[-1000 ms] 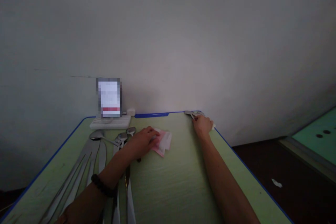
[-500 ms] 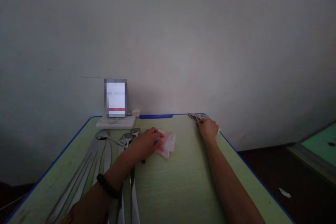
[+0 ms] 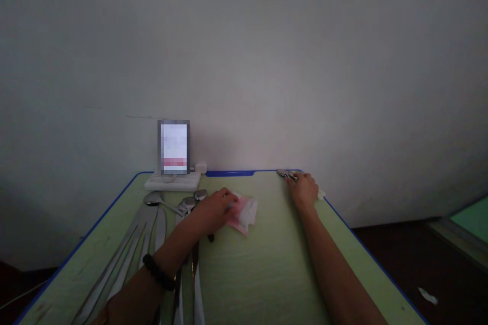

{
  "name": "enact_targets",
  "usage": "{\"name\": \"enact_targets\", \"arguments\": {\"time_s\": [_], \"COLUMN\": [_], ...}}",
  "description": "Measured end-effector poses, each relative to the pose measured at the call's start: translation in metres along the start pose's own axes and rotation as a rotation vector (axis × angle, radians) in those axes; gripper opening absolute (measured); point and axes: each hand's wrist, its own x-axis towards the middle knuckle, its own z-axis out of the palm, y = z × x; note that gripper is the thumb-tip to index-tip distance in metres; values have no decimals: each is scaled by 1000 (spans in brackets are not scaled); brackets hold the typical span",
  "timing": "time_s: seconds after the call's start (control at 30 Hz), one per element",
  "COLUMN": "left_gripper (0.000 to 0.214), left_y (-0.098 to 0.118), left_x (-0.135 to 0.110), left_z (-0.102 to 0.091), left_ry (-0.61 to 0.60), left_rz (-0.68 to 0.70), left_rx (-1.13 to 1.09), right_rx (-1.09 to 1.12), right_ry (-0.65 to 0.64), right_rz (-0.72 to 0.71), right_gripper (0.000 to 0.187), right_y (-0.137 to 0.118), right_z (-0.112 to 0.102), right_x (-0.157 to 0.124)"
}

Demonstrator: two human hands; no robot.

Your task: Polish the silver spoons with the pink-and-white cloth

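My left hand lies on a pink and white cloth in the middle of the green table, fingers curled over its left edge. My right hand reaches to the far right corner, fingers closed around metal spoons whose bowls stick out to the left. A bit of white cloth or paper peeks out under that hand.
Several long steel spoons and utensils lie in a row on the left half of the table. A white block with a small blurred screen stands at the back edge against the white wall. Dark floor lies to the right.
Both hands have kept their places on the cloth and the spoons. The view has drifted, so everything sits slightly lower and further right in the picture.
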Motion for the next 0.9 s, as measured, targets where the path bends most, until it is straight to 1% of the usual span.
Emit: {"name": "enact_targets", "arguments": {"time_s": [0.03,0.1,0.17,0.2,0.3,0.4,0.47,0.57,0.63,0.7,0.77,0.87,0.9], "left_gripper": [31,31,31,31,32,31,30,32,32,28,28,41,43], "left_y": [-1,-6,-13,-17,-31,-40,-42,-46,-51,-60,-72,-90,-95], "left_x": [1,1,0,-1,-8,-16,-21,-29,-36,-44,-53,-65,-68], "left_z": [-2,-6,-14,-19,-38,-57,-66,-74,-78,-86,-96,-108,-110], "left_ry": [10,40,73,90,143,156,113,-34,-114,-117,-81,-35,0], "left_rz": [-4,-19,-40,-52,-115,-205,-251,-373,-476,-543,-593,-653,-680], "left_rx": [1,6,20,36,96,115,106,147,190,212,233,240,228], "right_rx": [59,225,411,503,729,845,835,699,593,530,513,518,519], "right_ry": [39,59,25,-12,-128,-156,-196,-362,-431,-437,-430,-430,-428], "right_rz": [-59,-229,-362,-410,-480,-497,-554,-766,-850,-847,-829,-827,-825], "right_gripper": [34,35,36,37,38,34,32,30,28,26,26,26,26], "right_y": [-7,-27,-49,-59,-82,-92,-97,-106,-112,-116,-117,-116,-116], "right_z": [0,1,3,3,3,0,-1,-1,0,0,-1,-2,-2], "right_x": [-2,-9,-20,-26,-43,-56,-63,-76,-83,-87,-87,-85,-85]}}
